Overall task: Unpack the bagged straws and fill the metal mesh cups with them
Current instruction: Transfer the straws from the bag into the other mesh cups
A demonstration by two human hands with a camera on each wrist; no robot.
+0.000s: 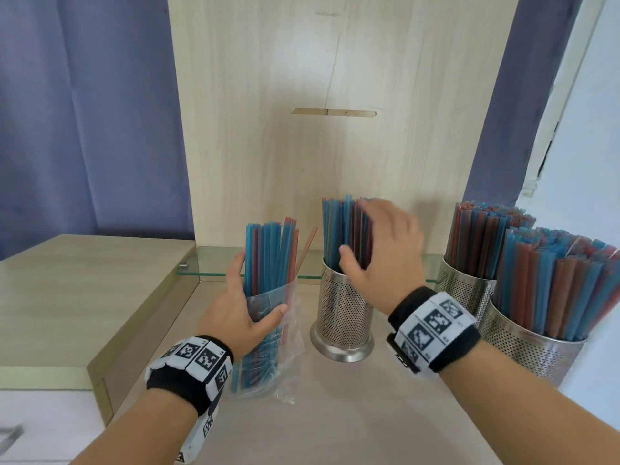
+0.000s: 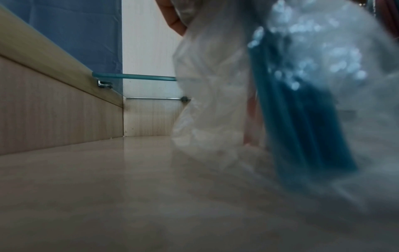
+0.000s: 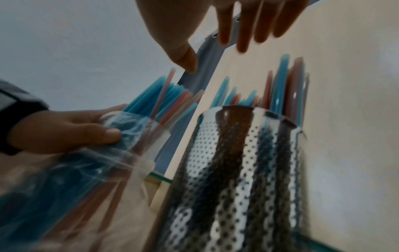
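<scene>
A clear plastic bag (image 1: 268,333) (image 2: 215,85) (image 3: 71,170) of blue and red straws (image 1: 271,253) stands upright on the counter. My left hand (image 1: 248,310) (image 3: 64,131) grips it around the middle. To its right stands a perforated metal cup (image 1: 342,317) (image 3: 233,162) partly filled with straws (image 1: 342,226). My right hand (image 1: 379,243) (image 3: 226,30) hovers open in front of those straws, fingers spread and holding nothing; I cannot tell whether it touches them.
Two more metal cups (image 1: 466,290) (image 1: 533,350) packed with straws stand at the right. A glass shelf (image 1: 214,263) runs along the back panel. A raised wooden ledge (image 1: 84,283) borders the left side. A drawer front (image 1: 40,427) sits lower left.
</scene>
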